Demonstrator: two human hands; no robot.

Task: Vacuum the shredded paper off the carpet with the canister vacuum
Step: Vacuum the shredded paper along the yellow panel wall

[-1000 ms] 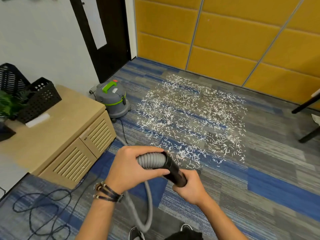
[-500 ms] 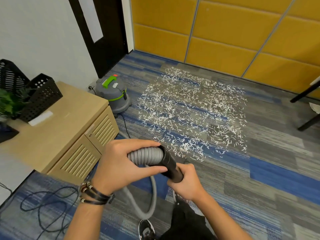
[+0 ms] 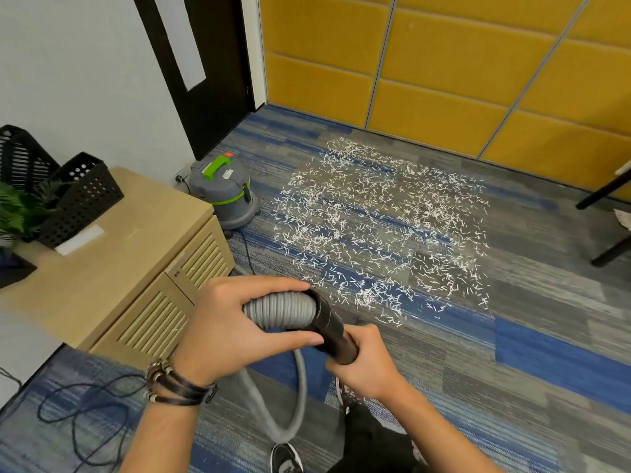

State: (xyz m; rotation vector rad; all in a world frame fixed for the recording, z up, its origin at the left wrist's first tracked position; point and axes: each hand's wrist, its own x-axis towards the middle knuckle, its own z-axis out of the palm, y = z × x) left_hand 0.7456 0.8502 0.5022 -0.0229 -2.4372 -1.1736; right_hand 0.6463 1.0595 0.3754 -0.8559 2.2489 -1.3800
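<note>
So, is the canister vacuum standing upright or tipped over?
Upright. The canister vacuum stands on its base on the carpet, its green handle on top, next to the wooden cabinet.

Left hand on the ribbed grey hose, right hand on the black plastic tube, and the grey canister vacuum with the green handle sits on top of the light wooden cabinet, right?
Not quite: the head view shows the grey canister vacuum with the green handle standing on the blue-grey carpet beside the light wooden cabinet, not on it. The rest is right.
</note>
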